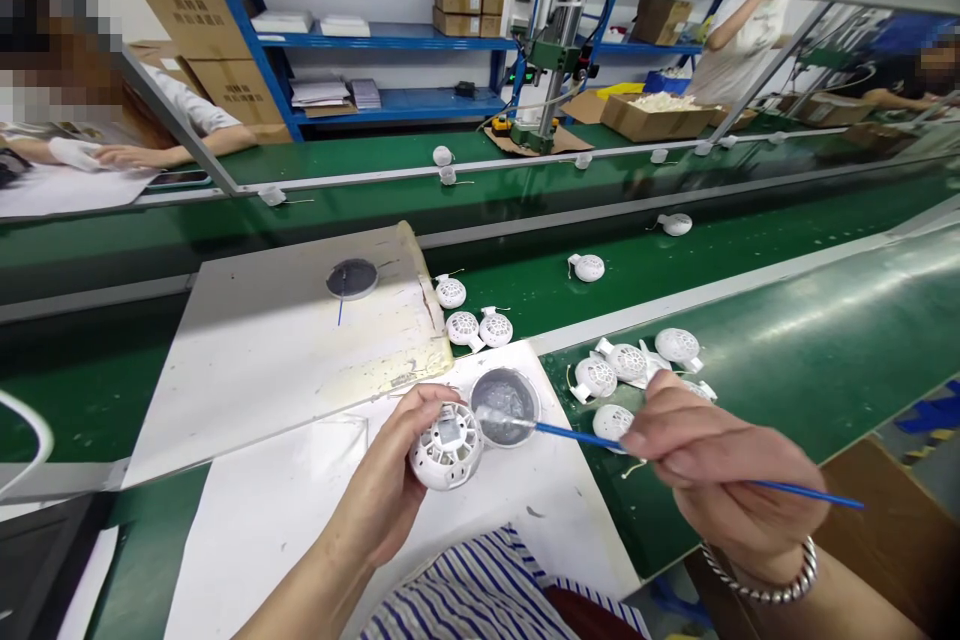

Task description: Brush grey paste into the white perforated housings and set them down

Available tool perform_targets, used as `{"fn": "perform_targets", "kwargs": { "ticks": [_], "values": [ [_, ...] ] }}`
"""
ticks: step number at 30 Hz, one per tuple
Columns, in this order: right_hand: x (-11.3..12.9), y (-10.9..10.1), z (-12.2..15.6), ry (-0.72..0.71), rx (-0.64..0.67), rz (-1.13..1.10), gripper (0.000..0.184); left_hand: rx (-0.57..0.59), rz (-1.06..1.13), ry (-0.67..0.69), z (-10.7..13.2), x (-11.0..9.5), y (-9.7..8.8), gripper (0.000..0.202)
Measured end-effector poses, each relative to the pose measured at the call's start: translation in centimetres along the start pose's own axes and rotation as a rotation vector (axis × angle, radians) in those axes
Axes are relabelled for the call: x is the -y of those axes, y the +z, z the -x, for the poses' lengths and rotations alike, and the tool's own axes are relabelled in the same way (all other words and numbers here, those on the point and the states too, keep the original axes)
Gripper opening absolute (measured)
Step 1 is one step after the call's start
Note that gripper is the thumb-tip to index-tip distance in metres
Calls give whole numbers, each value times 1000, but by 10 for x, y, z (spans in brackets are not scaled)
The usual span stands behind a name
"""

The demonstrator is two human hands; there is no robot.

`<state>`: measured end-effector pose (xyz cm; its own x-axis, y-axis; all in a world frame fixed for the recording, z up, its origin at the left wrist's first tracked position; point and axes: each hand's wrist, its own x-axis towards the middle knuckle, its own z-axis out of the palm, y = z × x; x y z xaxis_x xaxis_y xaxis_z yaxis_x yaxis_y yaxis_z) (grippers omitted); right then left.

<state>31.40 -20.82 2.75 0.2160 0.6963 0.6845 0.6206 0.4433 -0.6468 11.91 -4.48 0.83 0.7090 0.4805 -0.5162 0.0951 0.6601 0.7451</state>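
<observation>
While left hand (379, 480) grips vented white shell (446, 445), right hand (720, 465) pinches blue paintbrush (577, 436), tip seemingly touching

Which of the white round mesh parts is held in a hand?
The vented ball in the left hand; all the others lie on the green conveyor belt.

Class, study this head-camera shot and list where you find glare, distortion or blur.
Head view: glare streaks the green conveyor belt; a bright patch washes the white board; wide-angle bending bows the belt edges; mosaic blocks hide a co-worker's head; the blue brush in the right hand looks sharp.
</observation>
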Motion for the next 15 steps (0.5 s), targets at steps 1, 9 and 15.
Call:
{"fn": "perform_targets", "kwargs": {
  "ticks": [1,9,15],
  "values": [
    [0,-1,-1,-22,-65,-2,26,12,-14,-7,1,-1,-1,24],
    [-1,28,-31,-285,519,259,33,415,-128,-181,11,-1,5,44],
    [2,34,-35,-369,594,254,16,406,-151,-138,14,0,8,42]
  ]
}}
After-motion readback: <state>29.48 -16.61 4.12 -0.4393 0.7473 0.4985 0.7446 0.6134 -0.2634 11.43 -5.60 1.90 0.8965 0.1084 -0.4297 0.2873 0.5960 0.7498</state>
